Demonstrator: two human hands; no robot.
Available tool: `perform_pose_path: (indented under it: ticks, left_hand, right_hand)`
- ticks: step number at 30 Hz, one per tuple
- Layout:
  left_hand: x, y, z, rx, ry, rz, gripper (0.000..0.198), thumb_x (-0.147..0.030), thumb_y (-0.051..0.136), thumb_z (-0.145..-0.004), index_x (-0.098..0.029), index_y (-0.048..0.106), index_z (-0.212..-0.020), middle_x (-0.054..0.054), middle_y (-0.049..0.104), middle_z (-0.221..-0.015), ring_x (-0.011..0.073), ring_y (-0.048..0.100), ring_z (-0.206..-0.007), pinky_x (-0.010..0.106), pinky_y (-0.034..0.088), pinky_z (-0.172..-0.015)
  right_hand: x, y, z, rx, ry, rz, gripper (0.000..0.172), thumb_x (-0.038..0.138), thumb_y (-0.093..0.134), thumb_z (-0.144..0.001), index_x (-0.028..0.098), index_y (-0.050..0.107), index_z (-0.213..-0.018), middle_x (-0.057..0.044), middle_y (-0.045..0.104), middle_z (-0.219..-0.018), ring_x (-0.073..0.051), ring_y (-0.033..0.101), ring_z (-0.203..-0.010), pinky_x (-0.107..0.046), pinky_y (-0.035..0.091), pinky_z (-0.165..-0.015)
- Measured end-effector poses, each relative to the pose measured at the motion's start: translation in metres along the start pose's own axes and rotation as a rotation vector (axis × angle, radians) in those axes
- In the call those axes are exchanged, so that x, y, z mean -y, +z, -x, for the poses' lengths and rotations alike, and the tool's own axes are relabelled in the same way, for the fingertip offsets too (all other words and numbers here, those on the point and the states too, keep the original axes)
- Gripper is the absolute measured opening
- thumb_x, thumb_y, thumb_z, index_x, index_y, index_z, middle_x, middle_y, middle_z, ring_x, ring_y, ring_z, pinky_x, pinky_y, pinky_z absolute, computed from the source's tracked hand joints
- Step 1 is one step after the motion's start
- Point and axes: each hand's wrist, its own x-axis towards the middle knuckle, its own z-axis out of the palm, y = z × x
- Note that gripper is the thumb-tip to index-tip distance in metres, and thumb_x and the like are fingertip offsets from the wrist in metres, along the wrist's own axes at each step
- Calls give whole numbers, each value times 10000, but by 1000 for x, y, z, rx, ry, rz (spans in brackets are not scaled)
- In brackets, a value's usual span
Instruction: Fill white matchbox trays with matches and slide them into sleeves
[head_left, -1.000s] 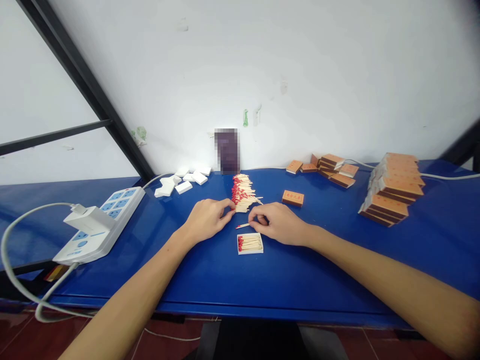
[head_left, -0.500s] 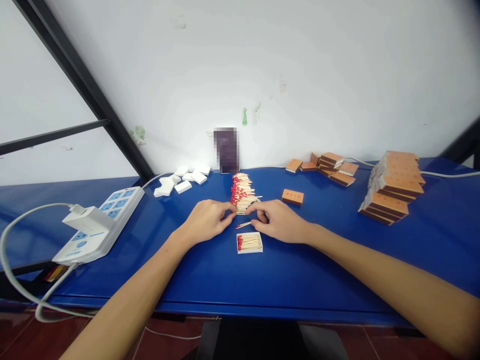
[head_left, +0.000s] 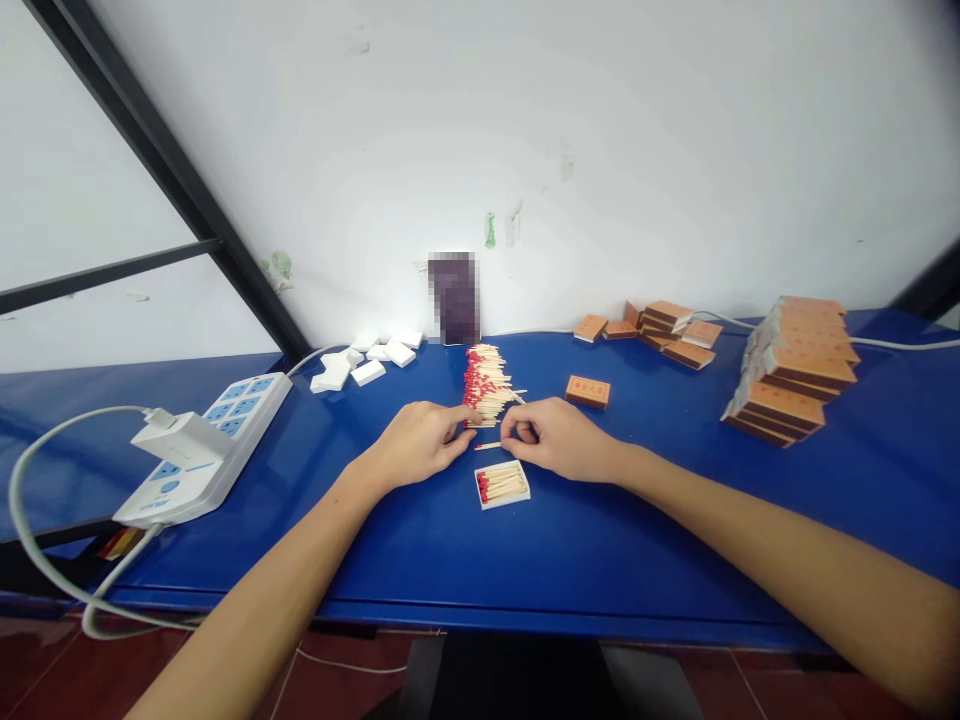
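A pile of red-tipped matches (head_left: 486, 384) lies in the middle of the blue table (head_left: 525, 560). My left hand (head_left: 421, 442) rests at the pile's near left end, fingers curled and pinched on a few matches. My right hand (head_left: 553, 440) sits just right of it, fingers curled at the pile's near end; what they hold is hidden. One loose match (head_left: 487, 446) lies between my hands. Just in front of them stands a small white tray (head_left: 502, 484) half filled with matches.
A white power strip (head_left: 210, 440) with a plugged adapter and cable lies at the left. White inner trays (head_left: 367, 362) sit behind it. Orange matchbox sleeves: one single (head_left: 587, 391), a loose heap (head_left: 667, 334), a tall stack (head_left: 795, 372) at the right.
My right hand has slid left and up toward the pile's near end, closing the gap to my left hand. The left hand has barely shifted.
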Motion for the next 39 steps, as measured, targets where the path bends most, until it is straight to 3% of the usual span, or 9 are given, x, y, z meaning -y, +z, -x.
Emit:
perform_pose_path:
  ticks: [17,30,39]
  left_hand:
    - [-3,-3,-1,43,-17,66,214,-285,507,-941,-219,691,-1026,-24,605,-622,113,509,-526,232,313,-570]
    - [-15,6,-4,1,-67,112,215,-347,527,-936,-197,675,-895,-34,558,-590,104,455,-501,234,279,-534]
    - [-16,7,-6,-31,-142,144,259,-380,525,-927,-194,700,-885,-30,541,-557,103,433,-488,234,259,-523]
  right_hand:
    - [2,0,1,-13,-11,40,53,186,622,-819,180,665,-789,60,518,-570,-80,441,-535,-228,265,-559]
    - [1,1,2,-26,-37,34,71,200,631,-822,178,657,-760,53,525,-582,-83,453,-552,-227,268,-565]
    - [-5,3,1,-38,-76,33,146,225,630,-840,216,695,-971,68,522,-600,-84,447,-552,-231,259,-574]
